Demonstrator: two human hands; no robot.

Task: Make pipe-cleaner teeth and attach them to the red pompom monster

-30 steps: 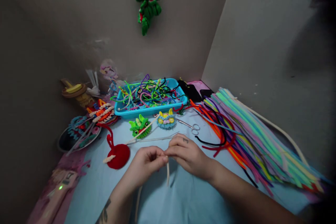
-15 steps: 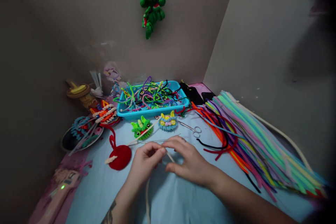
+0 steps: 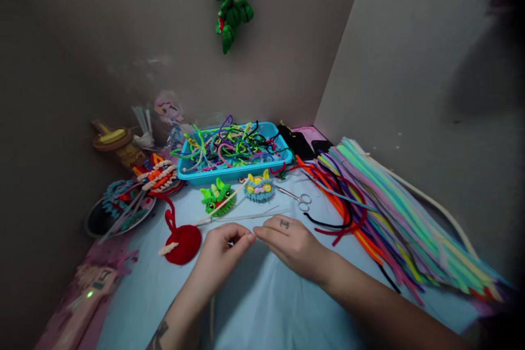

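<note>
left hand pinching 1 cream stem | right hand meeting it, grip unclear | 2 heads, 1 scissors lying beyond | tabletop opening toward bundle's edge

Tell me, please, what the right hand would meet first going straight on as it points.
Probably the left hand, which lies just ahead of the right hand; whether they touch is unclear.

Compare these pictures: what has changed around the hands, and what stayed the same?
The right hand, its thumb spread half a second ago, now has its fingers together, tips near the left hand. The pale end between them is no longer visible; a cream strip still hangs below the left hand. Red disc, scissors and tray: unmoved.
</note>
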